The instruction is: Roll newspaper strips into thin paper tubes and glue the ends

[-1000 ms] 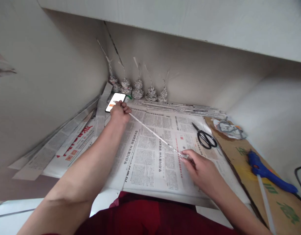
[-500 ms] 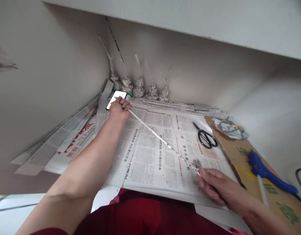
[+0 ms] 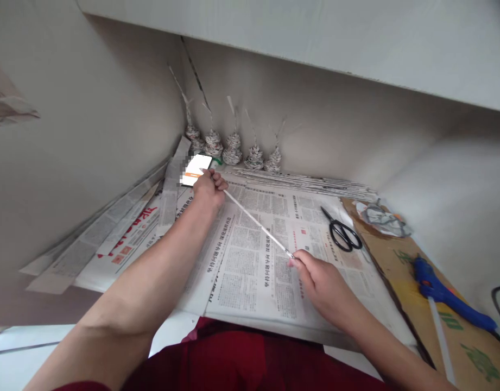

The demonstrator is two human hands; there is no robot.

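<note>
A thin rolled newspaper stick [image 3: 255, 221] runs slantwise between my two hands, above the spread newspaper [image 3: 241, 282]. My left hand [image 3: 210, 186] is closed around its far end, just in front of a phone [image 3: 197, 164] with a bright screen. My right hand [image 3: 315, 271] pinches the stick nearer to me, over the right half of the newspaper; the fingers hide whatever part lies beyond the pinch. Black-handled scissors [image 3: 344, 234] lie to the right, apart from my right hand.
Several woven paper gourd shapes [image 3: 232, 149] stand along the back wall. Before them lies a bundle of paper sticks [image 3: 307, 182]. Cut newspaper strips [image 3: 99, 233] lie at left. On cardboard [image 3: 400, 277] at right are a blue glue gun [image 3: 449, 293] and crumpled plastic [image 3: 383, 218]. A shelf [image 3: 298, 38] hangs overhead.
My right hand has moved up and left along the stick, closer to my left hand. My left hand has shifted slightly right and down in the view, still gripping the stick.
</note>
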